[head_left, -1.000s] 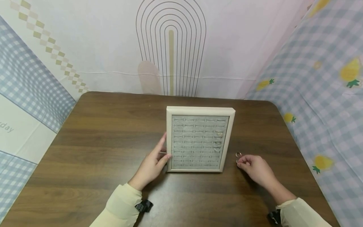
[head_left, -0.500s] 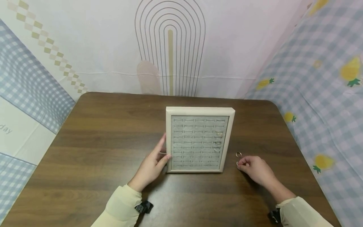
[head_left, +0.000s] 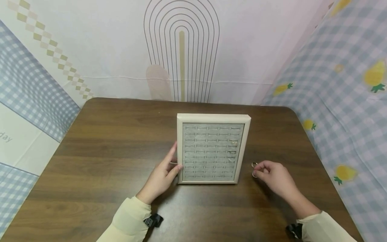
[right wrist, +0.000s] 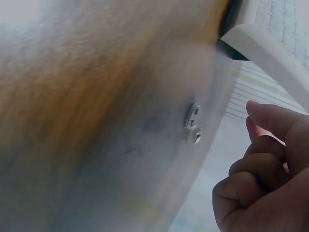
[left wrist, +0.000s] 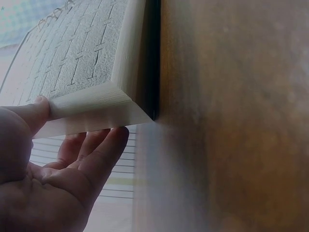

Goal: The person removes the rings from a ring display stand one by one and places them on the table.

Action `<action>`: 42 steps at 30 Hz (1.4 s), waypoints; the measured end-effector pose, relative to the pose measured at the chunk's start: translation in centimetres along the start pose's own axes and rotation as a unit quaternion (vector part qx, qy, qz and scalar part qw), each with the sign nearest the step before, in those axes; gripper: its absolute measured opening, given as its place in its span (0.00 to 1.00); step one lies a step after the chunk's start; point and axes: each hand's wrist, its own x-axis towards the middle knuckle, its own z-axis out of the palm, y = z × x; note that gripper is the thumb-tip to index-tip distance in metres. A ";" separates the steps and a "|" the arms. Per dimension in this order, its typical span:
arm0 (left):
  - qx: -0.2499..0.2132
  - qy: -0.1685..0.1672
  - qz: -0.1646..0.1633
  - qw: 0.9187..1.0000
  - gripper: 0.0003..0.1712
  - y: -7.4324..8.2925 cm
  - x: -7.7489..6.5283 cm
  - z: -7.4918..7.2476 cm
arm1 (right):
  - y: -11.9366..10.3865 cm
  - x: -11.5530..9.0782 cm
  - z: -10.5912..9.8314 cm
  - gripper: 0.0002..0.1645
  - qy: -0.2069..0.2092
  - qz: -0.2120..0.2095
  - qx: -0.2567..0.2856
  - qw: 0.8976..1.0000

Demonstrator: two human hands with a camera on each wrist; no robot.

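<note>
A ring display board (head_left: 208, 154), with a cream frame and slotted grey felt, stands upright on the table. Several rings (head_left: 232, 153) sit in its right-hand column. My left hand (head_left: 159, 177) grips the board's left edge, thumb on the front and fingers behind. To the right of the board, two loose rings lie close together: a far ring (head_left: 254, 165) and a near ring (head_left: 254, 174). My right hand (head_left: 276, 178) is beside them with curled fingers. In the right wrist view, its thumb and fingertips are apart from the patterned ring (right wrist: 192, 115) and the paler ring (right wrist: 194, 136); nothing shows between them.
The brown wooden table (head_left: 105, 141) runs left, right and in front of the board. A pale patterned cloth (head_left: 121, 50) hangs behind the table's back edge. Checked cloth (head_left: 347, 111) closes off the right side.
My right hand has shifted slightly up and away, its fingertips now by the far ring, while the near ring shows more fully. My left hand and the board have stayed put.
</note>
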 end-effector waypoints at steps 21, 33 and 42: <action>0.003 0.001 -0.003 1.000 0.48 0.1 0.0 0.0 | -6.7 0.0 -1.7 0.04 0.116 -0.088 0.040 0.988; 0.013 0.004 0.003 1.000 0.48 0.0 -0.1 -0.1 | -9.2 0.9 -2.0 0.04 0.156 -0.129 0.066 0.977; 0.028 0.006 0.012 1.000 0.48 0.0 0.0 -0.1 | -9.9 1.5 -2.0 0.11 0.138 -0.156 0.054 0.977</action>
